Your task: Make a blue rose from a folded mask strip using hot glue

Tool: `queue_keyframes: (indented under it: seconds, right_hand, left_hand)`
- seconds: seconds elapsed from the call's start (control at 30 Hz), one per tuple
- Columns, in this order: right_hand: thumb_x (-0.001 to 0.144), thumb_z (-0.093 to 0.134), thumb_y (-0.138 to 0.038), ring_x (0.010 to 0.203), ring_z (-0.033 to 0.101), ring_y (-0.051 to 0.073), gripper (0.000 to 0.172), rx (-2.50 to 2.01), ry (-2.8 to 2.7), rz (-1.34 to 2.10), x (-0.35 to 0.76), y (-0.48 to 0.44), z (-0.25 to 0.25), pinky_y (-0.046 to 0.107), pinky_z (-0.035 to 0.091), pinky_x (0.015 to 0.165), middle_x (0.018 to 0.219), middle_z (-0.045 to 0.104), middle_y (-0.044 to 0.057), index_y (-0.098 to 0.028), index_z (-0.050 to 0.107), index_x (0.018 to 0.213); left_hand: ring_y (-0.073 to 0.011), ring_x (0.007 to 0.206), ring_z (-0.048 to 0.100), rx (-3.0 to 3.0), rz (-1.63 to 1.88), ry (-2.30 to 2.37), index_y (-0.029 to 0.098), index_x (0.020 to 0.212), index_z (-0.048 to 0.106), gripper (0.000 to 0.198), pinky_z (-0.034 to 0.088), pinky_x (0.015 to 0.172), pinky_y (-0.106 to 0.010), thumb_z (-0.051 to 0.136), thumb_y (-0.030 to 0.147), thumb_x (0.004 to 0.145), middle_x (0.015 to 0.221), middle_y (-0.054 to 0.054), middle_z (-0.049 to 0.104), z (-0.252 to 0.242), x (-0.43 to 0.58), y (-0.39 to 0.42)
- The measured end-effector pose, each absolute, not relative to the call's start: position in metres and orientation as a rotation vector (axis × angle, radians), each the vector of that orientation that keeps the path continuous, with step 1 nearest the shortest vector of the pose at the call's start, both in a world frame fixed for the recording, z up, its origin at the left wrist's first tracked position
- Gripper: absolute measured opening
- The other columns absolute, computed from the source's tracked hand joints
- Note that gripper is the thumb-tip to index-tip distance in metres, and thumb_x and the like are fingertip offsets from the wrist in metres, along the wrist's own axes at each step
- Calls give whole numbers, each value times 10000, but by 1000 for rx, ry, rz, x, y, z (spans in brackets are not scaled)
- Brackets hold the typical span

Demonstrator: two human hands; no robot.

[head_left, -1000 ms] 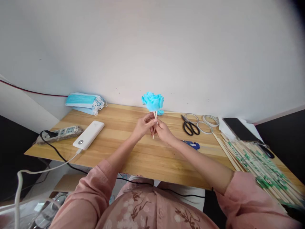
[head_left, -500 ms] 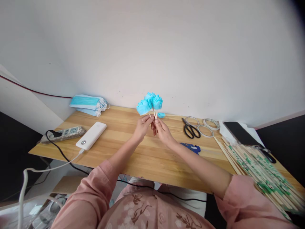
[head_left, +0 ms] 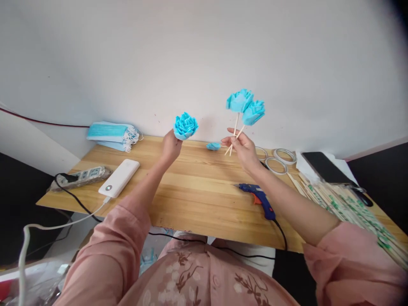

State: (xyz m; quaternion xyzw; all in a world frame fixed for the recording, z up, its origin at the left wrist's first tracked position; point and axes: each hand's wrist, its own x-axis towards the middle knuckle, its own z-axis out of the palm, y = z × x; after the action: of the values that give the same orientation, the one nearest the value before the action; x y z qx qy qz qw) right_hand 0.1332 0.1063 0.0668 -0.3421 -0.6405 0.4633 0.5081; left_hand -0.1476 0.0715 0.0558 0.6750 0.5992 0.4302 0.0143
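My left hand (head_left: 171,145) is closed around the stem of one blue handmade flower (head_left: 185,126), whose ruffled head tilts toward me; the stem is mostly hidden. Held up on the right, my right hand (head_left: 242,146) pinches two thin wooden sticks that cross between its fingers. Each stick carries a blue flower, one upper (head_left: 239,100) and one lower (head_left: 254,112), their heads touching. Another blue flower (head_left: 213,146) lies on the wooden table (head_left: 191,195) near the wall, between my hands. Below my right forearm rests a blue glue gun (head_left: 259,199) with an orange trigger.
Tape rolls (head_left: 276,165) lie behind my right forearm. Farther right are a black phone (head_left: 325,167) and packed wooden sticks (head_left: 347,212). On the left sit face masks (head_left: 110,134), a white power bank (head_left: 119,178) and a power strip (head_left: 84,176). A cable hangs across the front edge.
My hands have moved apart from the middle. The three flowers that were bunched together are now split, one in my left hand and two raised in my right. The glue gun shows more fully.
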Motion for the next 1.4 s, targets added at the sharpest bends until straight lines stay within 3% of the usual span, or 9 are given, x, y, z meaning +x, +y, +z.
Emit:
queue_keyframes:
  seconds: [0.2,0.43,0.6,0.83,0.9,0.97,1.1,1.23,1.4]
  right_hand:
    - [846,704,-498,1008,740,229,319,-846,-1662,1064,162,128,65,445,534,1023,1097,785,67,-224,683,1009]
    - [873,627,-485,1124,703,273,298,-1009,-1958,877,180,144,46,468,493,1076,1149,777,74,-224,728,977]
    - [849,672,-497,1107,695,318,287,-1047,-2016,755,183,167,42,503,497,1047,1020,792,86,-224,756,885]
    - [829,669,-500,1048,720,296,335,-1010,-2005,930,175,169,49,477,522,1002,1063,801,67,-218,781,970]
    - [836,658,-469,1030,723,286,314,-1019,-2035,996,169,162,54,450,530,976,1058,800,70,-213,785,965]
    - [849,641,-439,997,725,271,289,-978,-2059,1061,163,153,59,423,538,940,1036,797,70,-214,783,963]
    - [871,625,-435,852,696,236,269,-922,-2175,1023,152,133,65,372,519,843,888,770,38,-213,778,880]
    - [874,610,-488,708,626,203,331,-956,-2268,960,147,112,66,320,470,714,719,712,14,-208,757,774]
    - [848,650,-473,881,686,231,272,-851,-2216,1069,146,96,69,355,509,825,935,779,22,-240,775,912]
  left_hand:
    - [-301,952,613,2420,794,1975,141,809,700,264,476,863,-400,457,44,844,882,-166,687,30,-180,119]
    - [-294,999,579,2524,577,1809,142,986,768,278,462,874,-382,506,145,895,985,-175,706,-1,-194,143]
    - [-275,1007,581,2527,551,1730,177,1043,788,311,444,923,-374,515,170,895,1028,-159,724,-7,-193,149]
    - [-304,1083,608,2413,784,1761,116,1197,750,457,445,1020,-450,463,89,842,1165,-202,723,12,-185,136]
    - [-321,1184,586,2333,1015,1793,94,1288,702,492,418,1076,-487,423,95,883,1274,-219,688,27,-165,124]
    - [-280,1160,615,2283,1162,1713,159,1305,697,436,464,1045,-433,442,196,953,1259,-162,708,41,-135,108]
    - [-226,935,685,1711,1403,1147,161,1054,786,332,543,858,-331,667,406,866,1042,-108,762,55,-65,74]
    - [-190,788,651,1388,1451,995,152,818,782,303,537,770,-306,733,451,797,823,-63,726,55,-30,49]
    - [-184,851,649,1254,1555,982,170,799,755,301,525,811,-295,752,470,790,831,-45,718,52,-32,38]
